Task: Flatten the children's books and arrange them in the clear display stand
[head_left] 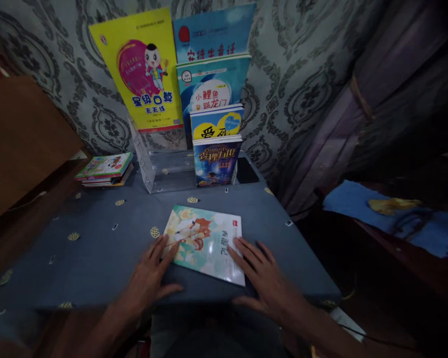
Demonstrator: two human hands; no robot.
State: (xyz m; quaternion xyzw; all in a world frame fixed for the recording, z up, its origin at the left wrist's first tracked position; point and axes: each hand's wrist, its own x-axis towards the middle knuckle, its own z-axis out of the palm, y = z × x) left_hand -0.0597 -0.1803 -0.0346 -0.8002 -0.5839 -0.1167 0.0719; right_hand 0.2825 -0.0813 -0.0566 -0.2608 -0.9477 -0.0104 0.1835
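Evidently light and thin, the glossy picture-cover paperback lies flat on the blue pineapple-print tablecloth, between the two hands and in front of the clear acrylic book rack. The left hand has its fingertips over the book's left edge; the right hand rests its fingertips on the cover by the right edge, near the sideways title lettering. The hands are well apart from each other, fingers extended and a little spread, neither clamped on anything. Such a book should flex if raised by one end, its shiny cover may slide under dry fingertips, and its corners look the likeliest parts to crease. Its two short edges, thumbs beneath and fingers on top, would give a balanced hold. The near right corner lies close to the tablecloth's front edge, leaving little margin there, while a broader stretch runs leftward toward the stack of books. Beyond, the rack and its dark-blue upright book limit forward travel.
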